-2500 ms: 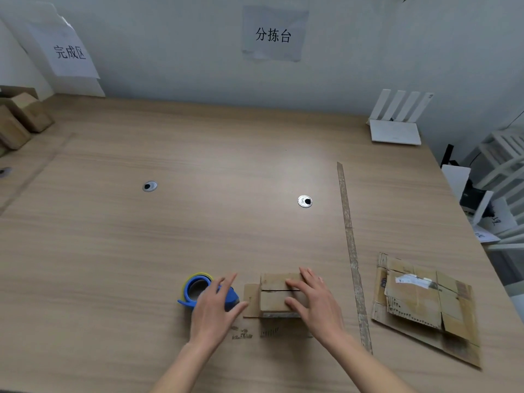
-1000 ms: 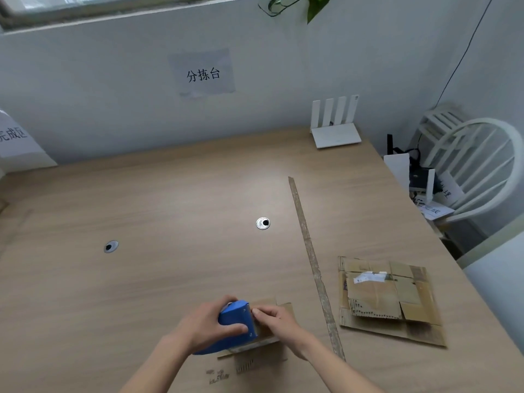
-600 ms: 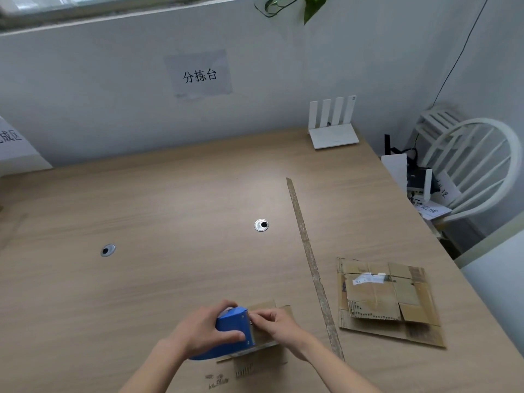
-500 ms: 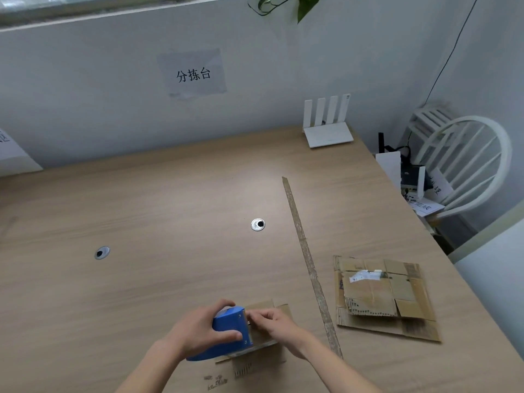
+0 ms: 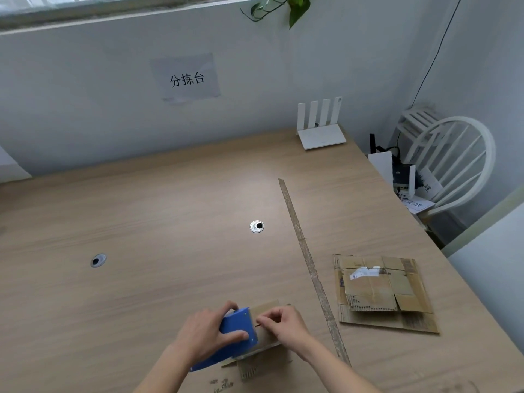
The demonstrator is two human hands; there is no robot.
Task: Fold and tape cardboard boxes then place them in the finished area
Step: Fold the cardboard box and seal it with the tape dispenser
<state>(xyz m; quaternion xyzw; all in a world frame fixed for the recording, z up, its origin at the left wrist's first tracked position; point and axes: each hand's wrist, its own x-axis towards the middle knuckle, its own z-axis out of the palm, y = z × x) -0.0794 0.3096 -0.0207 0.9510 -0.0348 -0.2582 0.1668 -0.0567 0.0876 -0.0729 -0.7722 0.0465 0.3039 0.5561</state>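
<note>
A small folded cardboard box (image 5: 268, 310) stands near the table's front edge, partly hidden by both hands. My left hand (image 5: 204, 334) grips a blue tape dispenser (image 5: 236, 330) held against the box's left top. My right hand (image 5: 283, 326) has its fingers curled on top of the box, pinching at the dispenser's mouth; the tape itself is too small to make out. A stack of flattened cardboard boxes (image 5: 380, 290) lies to the right.
A long cardboard strip (image 5: 307, 259) runs across the wooden table (image 5: 158, 222) between the box and the flat stack. Two round cable grommets (image 5: 256, 226) sit mid-table. A white router (image 5: 320, 131) stands at the back, a white chair (image 5: 453, 163) off the right edge.
My left hand has picked up the blue dispenser and set it on the box. My right hand moved from pressing the box top to pinching at the dispenser's mouth. The camera tilted up and right.
</note>
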